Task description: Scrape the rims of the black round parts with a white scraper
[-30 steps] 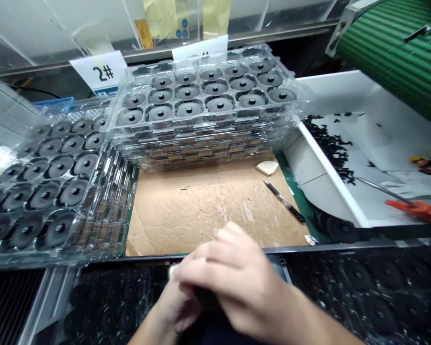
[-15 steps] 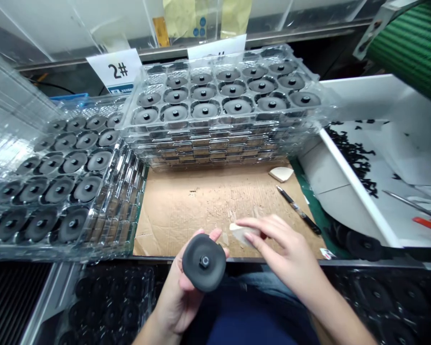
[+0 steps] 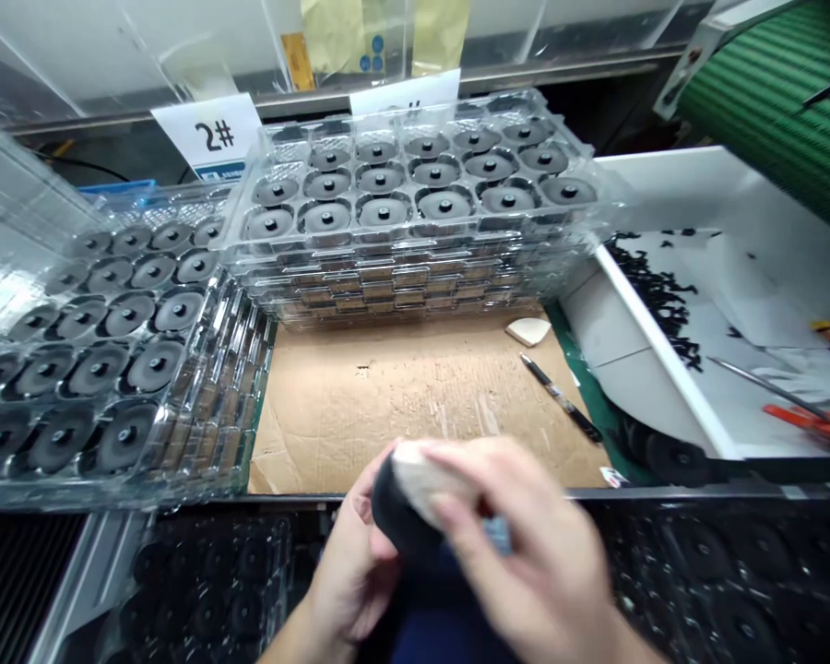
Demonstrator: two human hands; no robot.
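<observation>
My left hand (image 3: 352, 567) is closed around the edge of a black round disc (image 3: 391, 516). The disc is tilted, and its centre stud is hidden. My right hand (image 3: 532, 530), blurred by motion, pinches a whitish wedge-shaped pad (image 3: 419, 480) and presses it against the disc's face. Both hands are over the near edge of a cardboard sheet (image 3: 387, 397). A second pale wedge pad (image 3: 528, 330) lies at the sheet's far right, above a black pen (image 3: 560, 397).
Stacked clear trays (image 3: 415, 231) of similar discs stand behind the cardboard, with more trays (image 3: 172, 406) at left. On the right is a white bin (image 3: 670, 369) with small black parts and an orange-handled tool (image 3: 812, 420). Dark trays (image 3: 214, 563) sit below the front edge.
My right hand has moved left and brought the wedge pad onto the disc. The disc has turned from facing up to a steep tilt. The camera view has shifted slightly.
</observation>
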